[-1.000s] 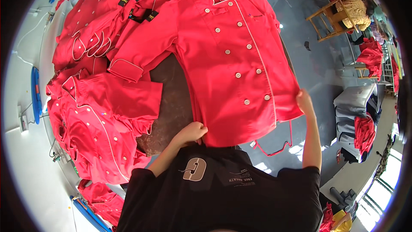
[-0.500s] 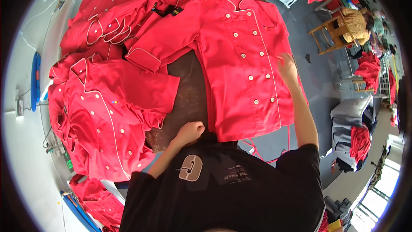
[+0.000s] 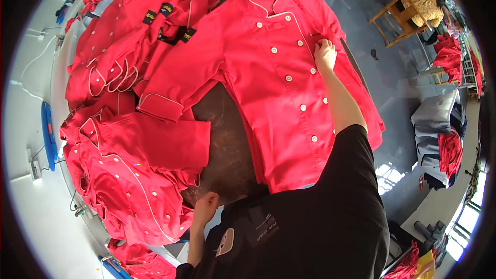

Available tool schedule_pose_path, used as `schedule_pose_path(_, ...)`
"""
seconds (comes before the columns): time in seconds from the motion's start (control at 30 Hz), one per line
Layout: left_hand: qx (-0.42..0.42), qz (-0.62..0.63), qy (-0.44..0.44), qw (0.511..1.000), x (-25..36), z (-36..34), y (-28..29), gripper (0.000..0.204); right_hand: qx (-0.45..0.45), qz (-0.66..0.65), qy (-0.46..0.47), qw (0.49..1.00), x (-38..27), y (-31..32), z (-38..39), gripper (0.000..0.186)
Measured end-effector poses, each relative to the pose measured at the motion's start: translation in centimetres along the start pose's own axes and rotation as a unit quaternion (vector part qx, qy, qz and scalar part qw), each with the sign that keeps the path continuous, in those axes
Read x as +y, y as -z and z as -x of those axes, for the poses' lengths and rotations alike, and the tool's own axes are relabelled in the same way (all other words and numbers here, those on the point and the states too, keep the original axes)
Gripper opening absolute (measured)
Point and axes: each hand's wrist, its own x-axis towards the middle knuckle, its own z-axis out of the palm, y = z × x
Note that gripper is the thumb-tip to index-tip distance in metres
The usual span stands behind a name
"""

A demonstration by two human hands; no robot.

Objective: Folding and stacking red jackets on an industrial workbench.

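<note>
A red chef jacket (image 3: pixel 253 77) with white piping and two rows of pale buttons lies front up on the brown table (image 3: pixel 222 139). Its collar points away from me. My right hand (image 3: pixel 325 54) rests on the chest of this jacket, beside the upper buttons. Its fingers are bent and bunched against the cloth; whether anything is between them is hidden. Near the table's front edge, just left of the jacket's hem, my left hand (image 3: pixel 207 205) is curled closed, with nothing visible in it.
Red jackets (image 3: pixel 129 175) are heaped at the near left, and more with black labels (image 3: pixel 150 17) at the far left. On the right, a person sits on a wooden chair (image 3: pixel 398 18). Beyond the table's right edge stands a stack of grey and dark cloth (image 3: pixel 431 129).
My right hand has moved from the jacket's right side up and inward to its chest. The left hand has drawn back toward me and leftward. The view has shifted.
</note>
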Motion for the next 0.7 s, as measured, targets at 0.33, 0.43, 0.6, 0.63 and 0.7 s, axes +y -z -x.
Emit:
schedule_pose_path(0.33, -0.062, 0.043, -0.051, 0.996, 6.5, -4.7, -0.8, 0.016, -0.155, -0.066, 0.114, 0.979, 2.9, 3.6, -1.8, 0.010)
schedule_pose_path(0.43, -0.051, 0.032, -0.069, 0.996, 5.8, -5.7, -0.2, 0.016, -0.150, -0.094, -0.001, 0.984, 4.0, 11.7, -1.3, 0.010)
schedule_pose_path(0.6, -0.057, 0.011, -0.069, 0.996, 6.3, -6.5, 1.2, 0.015, 0.014, -0.008, -0.071, 0.997, 16.2, 21.8, -0.8, 0.012)
schedule_pose_path(0.63, -0.070, 0.012, -0.065, 0.995, 7.0, -6.5, 1.4, 0.016, -0.015, 0.013, -0.155, 0.988, 21.9, 23.1, -0.2, 0.015)
schedule_pose_path(0.7, -0.110, 0.016, -0.077, 0.991, 7.6, -7.4, 1.1, 0.016, -0.045, 0.321, -0.236, 0.916, 36.5, 25.4, 3.2, 0.043)
